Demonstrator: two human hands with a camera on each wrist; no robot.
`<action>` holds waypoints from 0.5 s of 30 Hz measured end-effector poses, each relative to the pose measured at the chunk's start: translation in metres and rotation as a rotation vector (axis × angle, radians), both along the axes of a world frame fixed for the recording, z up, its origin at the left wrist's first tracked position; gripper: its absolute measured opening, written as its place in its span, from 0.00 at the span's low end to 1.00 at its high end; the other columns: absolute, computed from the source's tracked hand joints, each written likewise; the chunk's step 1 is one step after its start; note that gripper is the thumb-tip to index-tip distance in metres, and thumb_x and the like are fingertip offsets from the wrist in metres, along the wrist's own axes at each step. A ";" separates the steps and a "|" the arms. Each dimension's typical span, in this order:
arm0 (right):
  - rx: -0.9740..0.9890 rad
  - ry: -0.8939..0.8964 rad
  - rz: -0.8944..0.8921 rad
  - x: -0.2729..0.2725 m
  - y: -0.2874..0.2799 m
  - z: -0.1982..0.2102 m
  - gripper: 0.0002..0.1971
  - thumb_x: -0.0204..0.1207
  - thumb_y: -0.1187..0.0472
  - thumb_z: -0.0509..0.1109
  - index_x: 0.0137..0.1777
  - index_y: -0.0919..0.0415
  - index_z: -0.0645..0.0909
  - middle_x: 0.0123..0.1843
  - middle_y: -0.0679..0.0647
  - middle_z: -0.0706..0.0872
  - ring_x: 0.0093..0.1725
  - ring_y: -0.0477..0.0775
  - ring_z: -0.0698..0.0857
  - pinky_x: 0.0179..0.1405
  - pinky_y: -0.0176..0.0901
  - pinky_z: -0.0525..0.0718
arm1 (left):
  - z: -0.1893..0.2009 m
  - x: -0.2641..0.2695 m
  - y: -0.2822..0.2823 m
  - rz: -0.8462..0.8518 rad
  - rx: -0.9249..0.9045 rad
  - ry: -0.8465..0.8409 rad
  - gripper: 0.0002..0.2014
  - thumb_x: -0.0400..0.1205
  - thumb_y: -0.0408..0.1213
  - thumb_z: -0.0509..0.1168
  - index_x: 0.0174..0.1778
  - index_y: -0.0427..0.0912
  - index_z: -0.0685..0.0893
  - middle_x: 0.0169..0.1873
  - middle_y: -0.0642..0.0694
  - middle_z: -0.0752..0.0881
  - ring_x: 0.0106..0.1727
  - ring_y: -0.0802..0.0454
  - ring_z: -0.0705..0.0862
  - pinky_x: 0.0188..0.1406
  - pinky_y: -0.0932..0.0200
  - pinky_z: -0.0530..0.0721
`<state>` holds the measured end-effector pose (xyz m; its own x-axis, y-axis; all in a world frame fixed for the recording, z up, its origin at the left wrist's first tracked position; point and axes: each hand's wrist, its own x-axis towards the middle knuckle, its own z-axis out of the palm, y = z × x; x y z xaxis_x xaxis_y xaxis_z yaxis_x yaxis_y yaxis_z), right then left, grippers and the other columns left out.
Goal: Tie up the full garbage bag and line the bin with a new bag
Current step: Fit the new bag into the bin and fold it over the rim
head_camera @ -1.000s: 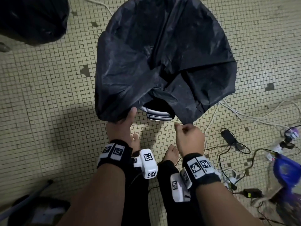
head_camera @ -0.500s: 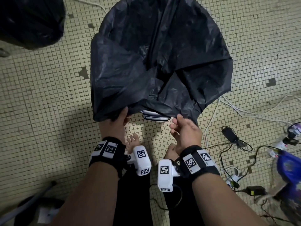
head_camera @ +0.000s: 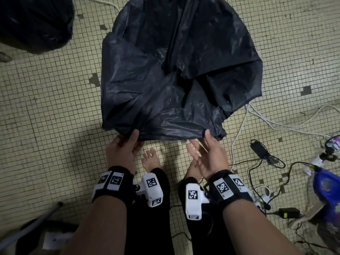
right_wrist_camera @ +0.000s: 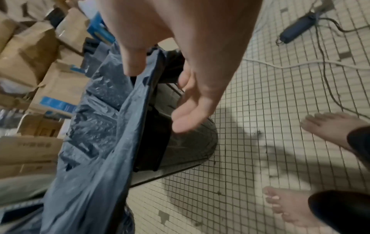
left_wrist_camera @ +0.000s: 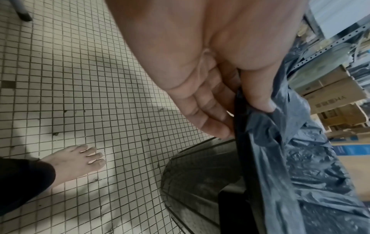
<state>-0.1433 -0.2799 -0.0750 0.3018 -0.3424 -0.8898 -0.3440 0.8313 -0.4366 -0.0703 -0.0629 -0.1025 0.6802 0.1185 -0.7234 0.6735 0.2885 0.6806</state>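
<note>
A new black bag (head_camera: 174,70) lies spread over the bin and hides it in the head view. Under the bag's near edge, the bin's dark ribbed wall (left_wrist_camera: 192,172) shows in the left wrist view, and the bin (right_wrist_camera: 186,142) is also seen from the right wrist. My left hand (head_camera: 128,138) pinches the bag's near edge between thumb and fingers (left_wrist_camera: 266,102). My right hand (head_camera: 199,142) is palm up with straight fingers (right_wrist_camera: 186,117), its thumb tip at the bag (right_wrist_camera: 104,126) edge, gripping nothing. The full black garbage bag (head_camera: 33,23) sits at the far left.
Cables and chargers (head_camera: 261,150) lie on the tiled floor to the right, beside a blue-purple item (head_camera: 327,188). My bare feet (head_camera: 150,159) stand just in front of the bin. Cardboard boxes (right_wrist_camera: 40,55) are stacked beyond it. A pole and a dark object (head_camera: 31,230) lie at lower left.
The bag's near edge has come toward me and now covers the bin's front rim. My right hand has uncurled and turned palm up. The left hand keeps its pinch.
</note>
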 end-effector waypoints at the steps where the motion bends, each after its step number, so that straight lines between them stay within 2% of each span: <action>1: 0.000 -0.015 -0.011 0.001 -0.002 -0.002 0.10 0.79 0.59 0.75 0.53 0.65 0.83 0.56 0.61 0.91 0.54 0.56 0.91 0.60 0.57 0.88 | -0.001 0.000 0.000 -0.015 0.007 -0.007 0.10 0.72 0.39 0.81 0.47 0.43 0.93 0.52 0.37 0.92 0.55 0.39 0.92 0.53 0.49 0.89; 2: -0.021 -0.004 -0.024 0.001 -0.003 -0.005 0.06 0.78 0.61 0.75 0.48 0.64 0.83 0.52 0.61 0.90 0.50 0.54 0.90 0.56 0.53 0.90 | -0.004 0.000 0.001 -0.017 0.009 -0.008 0.11 0.70 0.40 0.82 0.46 0.42 0.93 0.52 0.36 0.92 0.54 0.38 0.92 0.54 0.49 0.89; 4: -0.085 0.065 -0.046 -0.004 -0.003 -0.013 0.06 0.76 0.63 0.78 0.42 0.63 0.83 0.45 0.61 0.87 0.43 0.53 0.89 0.47 0.46 0.92 | -0.013 0.000 0.005 -0.021 0.014 -0.006 0.12 0.68 0.41 0.83 0.44 0.43 0.93 0.50 0.35 0.92 0.52 0.38 0.92 0.54 0.46 0.90; 6: -0.134 0.155 -0.053 -0.012 0.002 -0.025 0.09 0.73 0.63 0.81 0.47 0.66 0.85 0.43 0.63 0.89 0.41 0.55 0.90 0.43 0.46 0.92 | -0.027 -0.005 0.009 -0.041 0.057 0.026 0.10 0.67 0.42 0.83 0.40 0.43 0.93 0.46 0.35 0.93 0.47 0.39 0.92 0.52 0.47 0.91; 7: -0.158 0.184 -0.045 -0.016 0.005 -0.034 0.11 0.72 0.62 0.82 0.48 0.67 0.85 0.42 0.63 0.90 0.40 0.55 0.91 0.41 0.46 0.91 | -0.037 -0.008 0.010 -0.050 0.098 0.050 0.09 0.68 0.42 0.83 0.37 0.42 0.93 0.43 0.36 0.93 0.45 0.40 0.93 0.50 0.48 0.91; 10: -0.228 0.205 -0.031 -0.017 0.008 -0.069 0.10 0.72 0.61 0.82 0.44 0.67 0.85 0.36 0.58 0.91 0.37 0.52 0.91 0.41 0.45 0.93 | -0.077 -0.012 0.006 -0.023 0.198 0.135 0.08 0.74 0.38 0.81 0.32 0.41 0.91 0.39 0.36 0.93 0.40 0.41 0.93 0.43 0.51 0.91; 13: -0.252 0.214 -0.035 -0.009 0.004 -0.108 0.09 0.71 0.62 0.82 0.39 0.64 0.85 0.39 0.61 0.90 0.39 0.54 0.91 0.42 0.46 0.93 | -0.123 -0.004 0.001 -0.016 0.230 0.201 0.10 0.75 0.38 0.80 0.38 0.36 0.88 0.40 0.35 0.93 0.38 0.43 0.93 0.40 0.54 0.91; 15: -0.256 0.213 -0.033 -0.005 0.002 -0.128 0.08 0.71 0.63 0.82 0.37 0.64 0.85 0.40 0.63 0.90 0.38 0.55 0.89 0.39 0.46 0.91 | -0.143 0.000 -0.002 -0.015 0.218 0.211 0.09 0.75 0.36 0.80 0.39 0.36 0.87 0.40 0.36 0.93 0.39 0.43 0.94 0.37 0.54 0.91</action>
<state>-0.1484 -0.2783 -0.2025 0.1028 -0.5699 -0.8153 -0.4247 0.7160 -0.5541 -0.0703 -0.0648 -0.2457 0.5207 0.2778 -0.8073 0.8096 0.1394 0.5702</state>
